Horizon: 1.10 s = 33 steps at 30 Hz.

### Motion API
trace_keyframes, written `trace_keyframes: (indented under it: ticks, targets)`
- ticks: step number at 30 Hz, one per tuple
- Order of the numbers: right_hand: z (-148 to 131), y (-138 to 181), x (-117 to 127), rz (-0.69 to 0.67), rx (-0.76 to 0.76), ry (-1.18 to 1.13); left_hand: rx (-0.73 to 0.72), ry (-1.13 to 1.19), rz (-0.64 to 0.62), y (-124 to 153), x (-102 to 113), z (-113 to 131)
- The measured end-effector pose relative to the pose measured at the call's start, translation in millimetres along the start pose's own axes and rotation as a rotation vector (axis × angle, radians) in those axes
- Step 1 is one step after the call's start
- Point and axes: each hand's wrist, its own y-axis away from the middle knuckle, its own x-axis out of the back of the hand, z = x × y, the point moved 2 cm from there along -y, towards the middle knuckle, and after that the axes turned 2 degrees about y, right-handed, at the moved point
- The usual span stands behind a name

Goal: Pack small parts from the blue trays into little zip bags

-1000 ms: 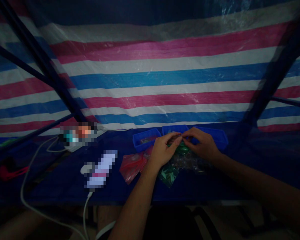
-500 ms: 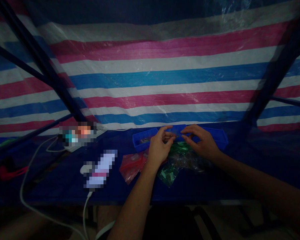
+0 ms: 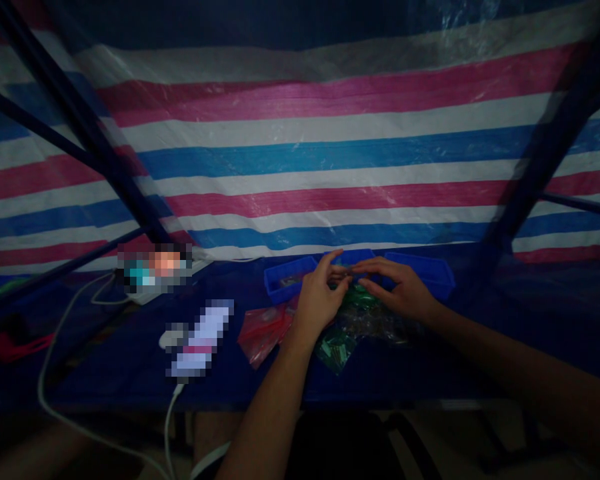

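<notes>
My left hand (image 3: pixel 320 297) and my right hand (image 3: pixel 397 290) meet fingertip to fingertip above a dark blue table (image 3: pixel 105 360). Both pinch a small item too dim and tiny to name. Under the hands lie a green plastic bag (image 3: pixel 336 350) of small parts, a clear bag (image 3: pixel 380 323) and a red bag (image 3: pixel 263 330). Three blue plastic trays stand just behind: the left tray (image 3: pixel 285 275), the middle tray (image 3: pixel 356 256) and the right tray (image 3: pixel 427 268).
A striped pink, blue and white tarp (image 3: pixel 300 153) hangs close behind the table, held by dark poles (image 3: pixel 85 127). White cables (image 3: pixel 55 373) run over the table's left part. A power strip (image 3: pixel 147 293) and blurred items lie at the left.
The hands parted slightly half a second ago, then came back together. The left hand's fingers have lifted and the right fingertips have slid left to meet them.
</notes>
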Motion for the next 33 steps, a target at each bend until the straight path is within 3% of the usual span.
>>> trace_keyframes:
  ticks: [5, 10, 18, 26, 33]
  targets:
    - [7, -1, -1, 0.072, 0.012, 0.192, -0.085, -0.128, 0.188, -1, 5, -2]
    - [11, 0, -11, -0.068, 0.103, 0.326, -0.113, -0.227, 0.274, 1, 13, 2]
    - [10, -1, -9, -0.131, 0.127, 0.299, -0.148, -0.453, 0.175, 2, 18, 5]
    - [6, 2, -13, -0.287, 0.174, 0.209, -0.133, -0.461, 0.146, 3, 15, 2]
    - [8, 2, -18, -0.277, 0.157, 0.196, -0.118, -0.463, 0.141, 3, 13, 2]
